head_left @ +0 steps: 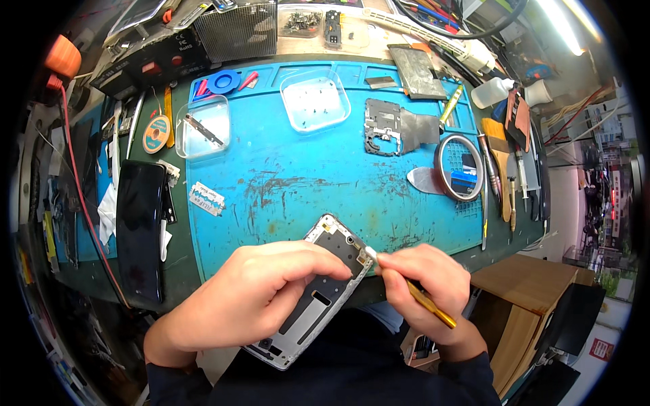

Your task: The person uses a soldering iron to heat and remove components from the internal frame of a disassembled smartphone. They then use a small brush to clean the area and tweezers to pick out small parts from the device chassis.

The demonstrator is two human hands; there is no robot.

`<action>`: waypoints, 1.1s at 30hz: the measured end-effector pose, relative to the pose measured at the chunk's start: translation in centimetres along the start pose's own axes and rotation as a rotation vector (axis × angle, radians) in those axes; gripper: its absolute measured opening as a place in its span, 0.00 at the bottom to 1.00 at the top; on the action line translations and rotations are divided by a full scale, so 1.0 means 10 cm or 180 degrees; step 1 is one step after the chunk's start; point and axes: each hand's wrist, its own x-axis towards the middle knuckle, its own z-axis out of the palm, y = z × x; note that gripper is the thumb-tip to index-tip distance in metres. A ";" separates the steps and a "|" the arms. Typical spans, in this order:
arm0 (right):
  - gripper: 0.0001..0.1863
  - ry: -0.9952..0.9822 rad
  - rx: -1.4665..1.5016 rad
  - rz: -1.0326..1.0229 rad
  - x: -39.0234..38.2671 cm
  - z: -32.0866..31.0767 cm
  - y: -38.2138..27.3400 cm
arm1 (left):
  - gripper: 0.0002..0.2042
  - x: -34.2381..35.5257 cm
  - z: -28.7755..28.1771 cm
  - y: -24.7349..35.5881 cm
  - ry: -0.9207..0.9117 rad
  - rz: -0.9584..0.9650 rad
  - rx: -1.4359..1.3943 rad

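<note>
A bare phone frame (332,249), dark inside with a light metal rim, lies slanted over the mat's near edge. My left hand (254,291) grips it from the left, fingers curled over its face. My right hand (433,281) is closed round a slim tool with a gold handle (434,308). The pale tip of that tool meets the right rim of the frame near its upper corner; the exact kind of tip is too small to tell. The frame's lower left part is hidden by my left hand.
A blue work mat (298,203) bears a razor blade (206,198), a clear tray with screws (315,101), a black phone part (386,128) and a tape roll (441,169). On the left stand a black phone (140,230) and a solder spool (156,133); brushes (497,155) lie right.
</note>
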 end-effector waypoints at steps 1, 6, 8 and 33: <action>0.16 0.0018 0.0038 -0.0003 0.04 0.03 -0.01 | 0.21 0.01 0.00 0.00 -0.0021 0.0001 0.0013; 0.17 -0.0051 -0.0045 0.0059 0.00 0.00 -0.05 | 0.21 -0.01 -0.02 0.01 -0.0003 -0.0027 0.0009; 0.16 -0.0021 0.0021 0.0149 -0.14 -0.08 -0.03 | 0.21 0.00 0.00 0.00 0.0000 -0.0014 0.0014; 0.16 0.0008 0.0088 0.0289 -0.30 -0.12 -0.05 | 0.18 0.02 0.00 0.05 0.0032 -0.0117 0.0086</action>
